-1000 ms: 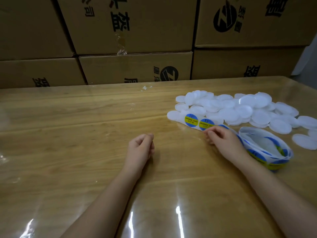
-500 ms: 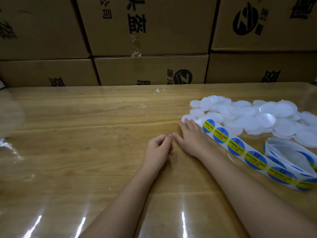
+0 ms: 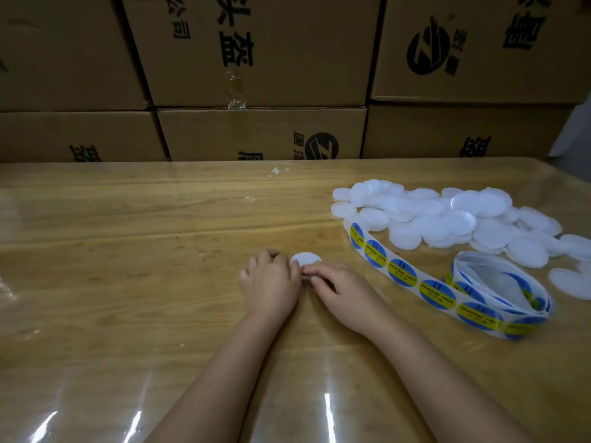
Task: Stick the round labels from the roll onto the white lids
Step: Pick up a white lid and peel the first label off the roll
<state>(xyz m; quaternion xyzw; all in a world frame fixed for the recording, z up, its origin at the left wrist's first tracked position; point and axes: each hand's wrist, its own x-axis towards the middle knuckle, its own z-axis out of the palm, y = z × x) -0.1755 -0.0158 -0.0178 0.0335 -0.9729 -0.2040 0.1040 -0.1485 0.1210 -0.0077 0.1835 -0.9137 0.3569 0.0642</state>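
Note:
A single white lid (image 3: 306,259) lies on the wooden table (image 3: 128,251) in front of me, partly covered by my fingers. My left hand (image 3: 271,281) has its fingers curled against the lid's left edge. From the right, my right hand (image 3: 343,290) lays fairly straight fingertips on the lid's near edge. A pile of white lids (image 3: 447,219) sits at the right. The label roll (image 3: 499,284) lies before the pile, and its strip of blue-and-yellow round labels (image 3: 403,272) runs left toward the pile's near corner.
Stacked cardboard boxes (image 3: 262,132) form a wall along the table's far edge. The tabletop is glossy under a clear cover. Small white scraps (image 3: 277,171) lie near the back edge.
My right hand has left the edge of the pile and come back with one lid to the middle of the table. My left hand has closed in on that lid.

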